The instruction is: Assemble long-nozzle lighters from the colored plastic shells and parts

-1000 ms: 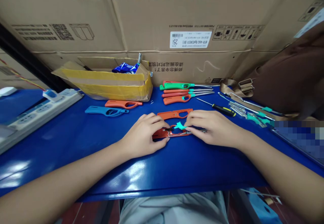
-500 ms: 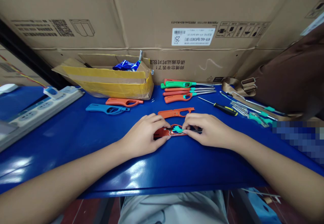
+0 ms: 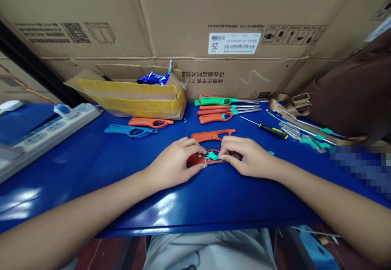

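An opened orange lighter handle half [image 3: 196, 161] lies in front of me on the blue table, with a thin wire and small dark parts inside. My left hand [image 3: 172, 162] is closed on its left end, thumb on the near edge, fingers on the far side. My right hand [image 3: 252, 156] pinches a green lighter trigger [image 3: 211, 155] over the middle of that half. Its fingers hide the right end, and a small green tip [image 3: 270, 153] shows beyond the hand. The other orange handle half [image 3: 210, 136] lies just behind.
Several lighters [image 3: 215, 117] lie behind, beside a screwdriver [image 3: 273, 131] and a pile of metal rods and green pieces [image 3: 314, 141]. Orange [image 3: 151, 122] and blue [image 3: 130, 130] handles lie left, before a taped carton [image 3: 137, 105]. A power strip [image 3: 45, 135] is at far left.
The green trigger in my right hand has shifted slightly left and turned. A green tip now shows to the right of that hand. My left hand stays on the handle half.
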`<control>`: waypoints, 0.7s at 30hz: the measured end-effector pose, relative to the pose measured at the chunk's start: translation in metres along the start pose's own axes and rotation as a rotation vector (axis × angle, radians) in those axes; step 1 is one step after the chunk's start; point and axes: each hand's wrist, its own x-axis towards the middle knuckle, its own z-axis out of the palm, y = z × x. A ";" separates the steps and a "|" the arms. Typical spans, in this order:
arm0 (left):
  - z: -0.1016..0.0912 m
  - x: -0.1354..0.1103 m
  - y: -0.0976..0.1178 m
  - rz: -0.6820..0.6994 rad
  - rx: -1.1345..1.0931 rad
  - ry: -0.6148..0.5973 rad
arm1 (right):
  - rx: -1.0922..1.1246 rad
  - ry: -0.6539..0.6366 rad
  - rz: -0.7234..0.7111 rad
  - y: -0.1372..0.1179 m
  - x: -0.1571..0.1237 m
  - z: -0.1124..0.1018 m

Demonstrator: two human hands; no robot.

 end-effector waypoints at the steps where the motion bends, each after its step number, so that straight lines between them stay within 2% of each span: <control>1: 0.000 0.000 0.000 0.001 -0.003 0.001 | -0.001 0.002 -0.005 0.000 0.000 0.000; 21: -0.001 0.001 -0.002 -0.002 -0.032 -0.019 | -0.224 -0.046 -0.114 -0.002 -0.001 -0.004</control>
